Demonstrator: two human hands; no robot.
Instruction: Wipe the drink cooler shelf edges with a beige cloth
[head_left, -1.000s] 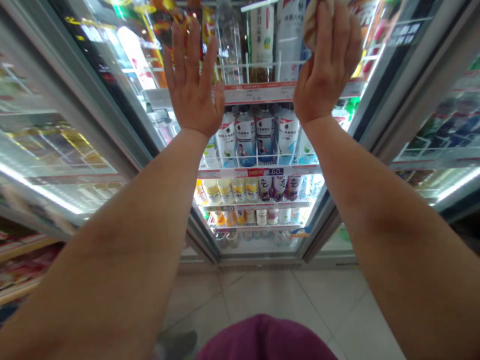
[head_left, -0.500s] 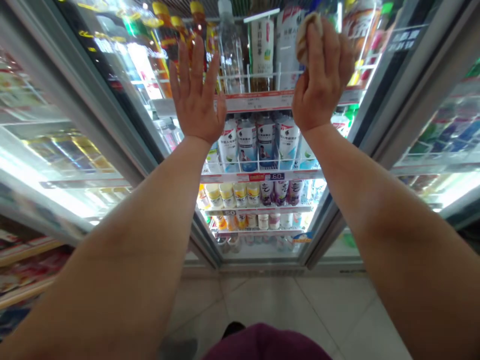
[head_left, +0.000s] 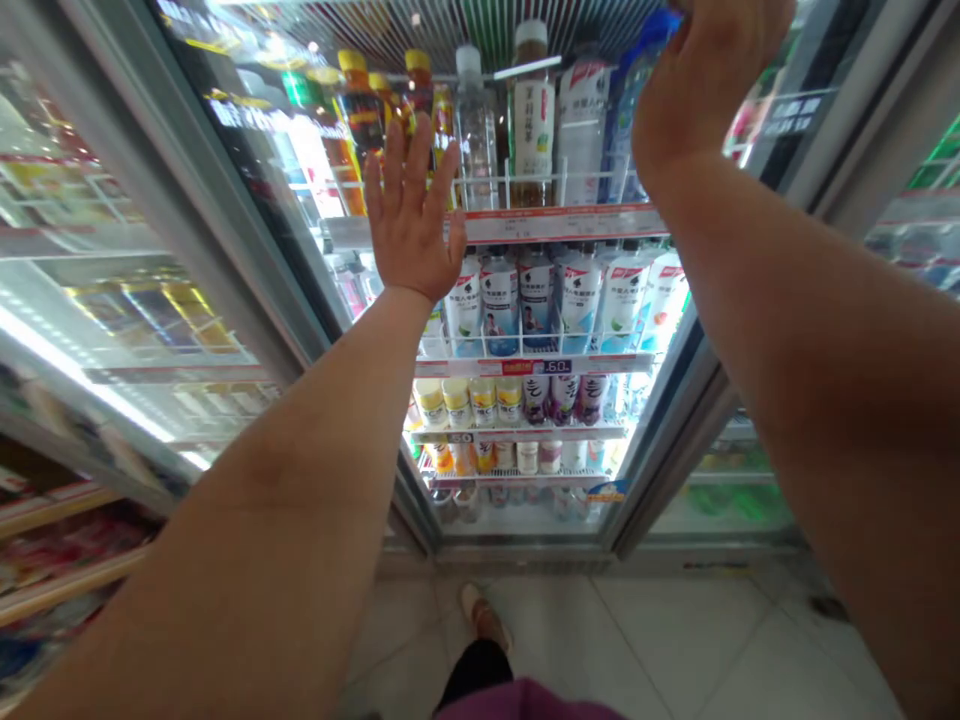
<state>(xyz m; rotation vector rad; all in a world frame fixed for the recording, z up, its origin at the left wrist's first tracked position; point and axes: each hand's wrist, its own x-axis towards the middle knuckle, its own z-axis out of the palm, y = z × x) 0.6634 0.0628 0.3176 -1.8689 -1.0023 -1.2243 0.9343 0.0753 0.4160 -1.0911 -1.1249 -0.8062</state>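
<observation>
My left hand (head_left: 415, 225) lies flat with fingers spread against the glass door (head_left: 480, 520) of a drinks cooler, in front of yellow-capped bottles (head_left: 360, 110). High at the upper right, my right hand (head_left: 705, 85) is bent at the wrist near the glass, its fingers closed and partly cut off by the top edge. A folded beige cloth showed in that hand half a second ago; now the hand and the frame edge hide it. Behind the glass between my hands stand a clear bottle (head_left: 475, 130) and a white-capped tea bottle (head_left: 532, 110).
Lower shelves hold rows of white-and-blue bottles (head_left: 501, 300) and small yellow-capped bottles (head_left: 482, 402). Metal door frames (head_left: 660, 470) run down both sides, with more cooler doors beyond. Wooden shelves (head_left: 67, 510) stand at lower left. My foot (head_left: 484, 612) is on the tiled floor (head_left: 570, 630).
My right hand has moved up and to the right across the glass, and the cloth has gone out of sight. My left hand stays spread on the door. The view has shifted slightly.
</observation>
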